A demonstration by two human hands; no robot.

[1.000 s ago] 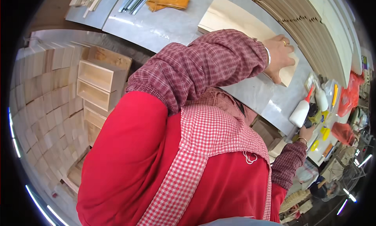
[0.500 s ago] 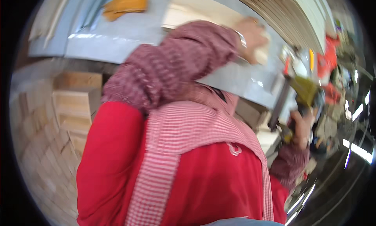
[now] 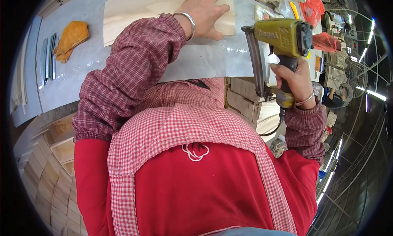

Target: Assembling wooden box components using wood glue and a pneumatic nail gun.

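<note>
A pale wooden board (image 3: 139,15) lies flat on the grey worktable at the top of the view. My left hand (image 3: 202,17) rests on its right part with fingers spread, the thumb near the board's front edge. To the right, my right hand (image 3: 298,78) is closed round the handle of an olive-green pneumatic nail gun (image 3: 273,32). The gun is held up with its long dark magazine at the left, just off the table's front edge and apart from the board. A hose runs down from below its handle.
An orange cloth (image 3: 73,37) and several thin dark strips (image 3: 49,58) lie on the worktable (image 3: 98,74) at left. Red plastic bags (image 3: 313,9) and small tools sit at the far right. Wooden pieces (image 3: 241,99) are stacked below the table; a fan (image 3: 346,94) stands farther right.
My right hand has raised the nail gun closer to the table, and it shows clearly now. My left hand stays at the board, its fingers spread wider. The whole view has turned.
</note>
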